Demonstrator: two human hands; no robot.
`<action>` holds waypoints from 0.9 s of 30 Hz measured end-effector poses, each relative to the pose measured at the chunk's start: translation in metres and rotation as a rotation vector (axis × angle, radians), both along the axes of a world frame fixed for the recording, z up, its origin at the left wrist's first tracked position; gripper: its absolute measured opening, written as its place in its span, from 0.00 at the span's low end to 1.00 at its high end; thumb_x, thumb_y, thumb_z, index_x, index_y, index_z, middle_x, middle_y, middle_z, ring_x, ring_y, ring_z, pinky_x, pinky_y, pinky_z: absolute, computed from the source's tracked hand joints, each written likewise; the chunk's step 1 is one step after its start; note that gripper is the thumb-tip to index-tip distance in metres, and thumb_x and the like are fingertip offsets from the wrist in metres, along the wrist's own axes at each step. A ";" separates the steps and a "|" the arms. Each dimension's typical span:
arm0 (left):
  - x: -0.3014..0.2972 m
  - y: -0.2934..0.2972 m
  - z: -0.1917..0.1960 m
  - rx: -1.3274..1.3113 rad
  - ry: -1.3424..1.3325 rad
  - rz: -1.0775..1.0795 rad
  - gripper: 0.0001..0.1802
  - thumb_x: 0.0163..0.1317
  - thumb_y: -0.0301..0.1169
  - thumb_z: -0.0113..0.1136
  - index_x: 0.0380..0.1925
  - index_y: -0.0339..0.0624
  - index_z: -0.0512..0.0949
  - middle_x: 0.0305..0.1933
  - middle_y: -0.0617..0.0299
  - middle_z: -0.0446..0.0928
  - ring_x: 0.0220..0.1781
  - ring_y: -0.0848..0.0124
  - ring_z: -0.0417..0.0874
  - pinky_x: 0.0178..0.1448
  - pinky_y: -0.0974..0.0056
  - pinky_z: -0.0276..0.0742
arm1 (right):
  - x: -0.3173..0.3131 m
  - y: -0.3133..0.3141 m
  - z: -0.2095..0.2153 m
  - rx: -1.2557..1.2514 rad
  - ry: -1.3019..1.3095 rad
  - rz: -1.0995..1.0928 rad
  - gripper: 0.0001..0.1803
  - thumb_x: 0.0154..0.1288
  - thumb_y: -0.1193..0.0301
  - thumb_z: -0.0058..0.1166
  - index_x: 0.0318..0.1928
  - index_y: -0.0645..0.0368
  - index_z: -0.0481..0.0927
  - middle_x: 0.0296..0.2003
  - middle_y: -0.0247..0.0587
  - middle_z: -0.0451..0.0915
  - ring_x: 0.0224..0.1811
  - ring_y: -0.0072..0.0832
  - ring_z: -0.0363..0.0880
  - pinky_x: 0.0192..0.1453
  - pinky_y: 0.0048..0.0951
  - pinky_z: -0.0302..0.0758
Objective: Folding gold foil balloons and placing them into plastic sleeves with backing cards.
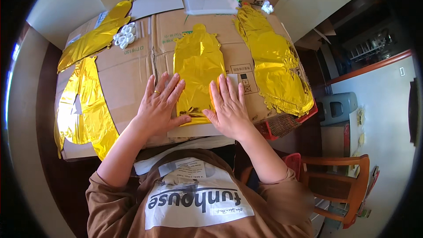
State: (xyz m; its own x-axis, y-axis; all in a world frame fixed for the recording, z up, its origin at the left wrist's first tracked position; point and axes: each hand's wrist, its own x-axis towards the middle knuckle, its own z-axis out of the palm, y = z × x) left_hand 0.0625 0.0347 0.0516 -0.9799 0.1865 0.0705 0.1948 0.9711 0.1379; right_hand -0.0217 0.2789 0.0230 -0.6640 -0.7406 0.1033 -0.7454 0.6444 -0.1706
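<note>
Now straight, slightly spread fingers (224, 89) touch a gold foil piece (199, 57).
The left hand (159, 105) and right hand (229, 111) lie palm down along its lower sides, gripping nothing; it lies flat between them on brown cardboard (132, 75), with more gold foil (277, 66) well to either side.

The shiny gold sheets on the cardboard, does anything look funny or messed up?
Yes: the near-left gold sheet sticks out past the near edge of the cardboard, so it looks askew. The middle gold sheet, touched by the left hand and right hand, lies within that edge.
</note>
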 end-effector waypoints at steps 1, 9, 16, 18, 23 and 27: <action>-0.003 0.002 0.012 0.001 -0.029 0.003 0.50 0.64 0.60 0.59 0.76 0.37 0.60 0.80 0.48 0.59 0.85 0.50 0.50 0.85 0.40 0.35 | 0.000 0.001 -0.004 -0.011 0.005 0.001 0.46 0.76 0.46 0.46 0.79 0.65 0.50 0.80 0.62 0.43 0.84 0.55 0.39 0.83 0.63 0.33; -0.094 0.049 -0.001 0.319 -0.008 -0.394 0.32 0.73 0.47 0.55 0.69 0.36 0.70 0.74 0.47 0.69 0.77 0.51 0.66 0.80 0.42 0.55 | -0.003 -0.004 0.004 0.067 -0.053 -0.005 0.47 0.73 0.45 0.49 0.78 0.66 0.52 0.79 0.66 0.46 0.83 0.57 0.41 0.80 0.69 0.36; -0.147 0.023 -0.015 0.077 0.063 -0.491 0.33 0.75 0.51 0.50 0.73 0.45 0.68 0.77 0.58 0.67 0.80 0.57 0.64 0.83 0.43 0.51 | -0.001 -0.003 0.004 -0.013 -0.071 -0.022 0.48 0.71 0.47 0.53 0.77 0.68 0.54 0.77 0.70 0.48 0.83 0.59 0.41 0.80 0.69 0.34; -0.155 0.015 -0.019 0.036 0.084 -0.489 0.35 0.75 0.52 0.49 0.75 0.47 0.65 0.79 0.58 0.65 0.81 0.57 0.62 0.83 0.42 0.49 | -0.001 -0.002 0.004 -0.038 -0.061 -0.018 0.48 0.71 0.47 0.53 0.77 0.68 0.54 0.77 0.70 0.48 0.83 0.59 0.41 0.81 0.68 0.34; -0.173 -0.002 -0.025 -0.083 0.082 -0.357 0.39 0.75 0.56 0.45 0.80 0.51 0.56 0.84 0.59 0.54 0.84 0.55 0.53 0.85 0.42 0.42 | -0.001 -0.003 0.006 -0.028 -0.066 -0.017 0.48 0.71 0.47 0.53 0.78 0.68 0.54 0.78 0.70 0.47 0.83 0.58 0.41 0.81 0.67 0.34; -0.173 -0.023 -0.031 -0.048 0.263 -0.150 0.41 0.74 0.55 0.48 0.78 0.46 0.56 0.83 0.52 0.54 0.85 0.53 0.51 0.85 0.43 0.42 | 0.001 -0.006 0.008 -0.008 -0.055 -0.006 0.48 0.71 0.46 0.53 0.77 0.67 0.55 0.78 0.70 0.49 0.82 0.59 0.43 0.81 0.67 0.35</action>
